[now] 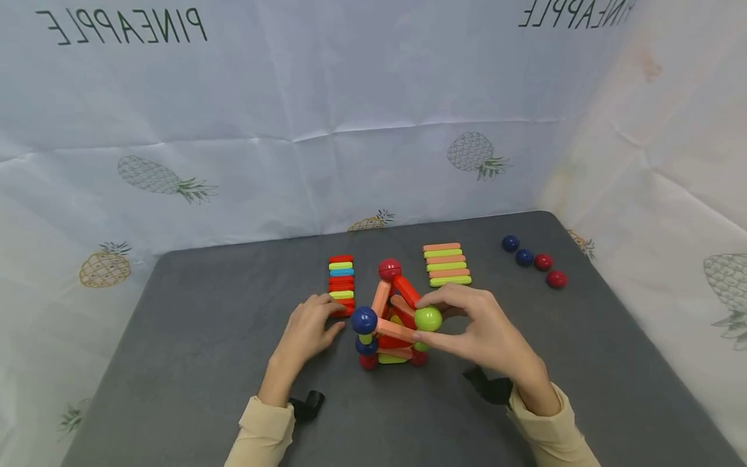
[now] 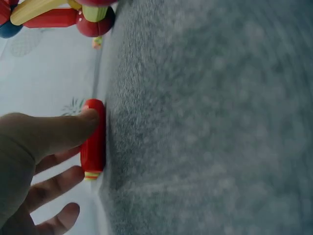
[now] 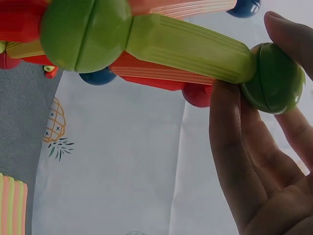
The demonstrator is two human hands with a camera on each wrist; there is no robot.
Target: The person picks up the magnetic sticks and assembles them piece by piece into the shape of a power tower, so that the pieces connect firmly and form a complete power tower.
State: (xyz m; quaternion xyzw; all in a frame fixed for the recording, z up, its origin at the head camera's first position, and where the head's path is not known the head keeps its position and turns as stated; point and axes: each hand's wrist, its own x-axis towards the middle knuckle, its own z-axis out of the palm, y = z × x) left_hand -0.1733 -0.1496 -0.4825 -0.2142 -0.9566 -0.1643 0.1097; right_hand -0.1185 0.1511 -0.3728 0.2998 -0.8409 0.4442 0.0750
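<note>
A structure of magnetic sticks and balls stands near the middle of the table, with a blue ball (image 1: 364, 320) and a red ball (image 1: 390, 270) at its upper corners. My right hand (image 1: 475, 324) holds its upper green ball (image 3: 274, 77) between thumb and fingers; a lime stick (image 3: 190, 48) runs from that ball to a lower green ball (image 3: 85, 34). Left of the structure, my left hand (image 1: 306, 327) pinches a red stick (image 2: 94, 142) at the near end of a row of coloured sticks (image 1: 341, 272). The thumb lies across this stick, with fingers partly hidden behind it.
Behind the structure to the right lies a row of peach and lime sticks (image 1: 446, 264). Two blue balls (image 1: 524, 257) and two red balls (image 1: 543, 262) sit at the table's back right. A pineapple-print cloth (image 1: 327, 168) hangs behind the grey table (image 1: 222, 305).
</note>
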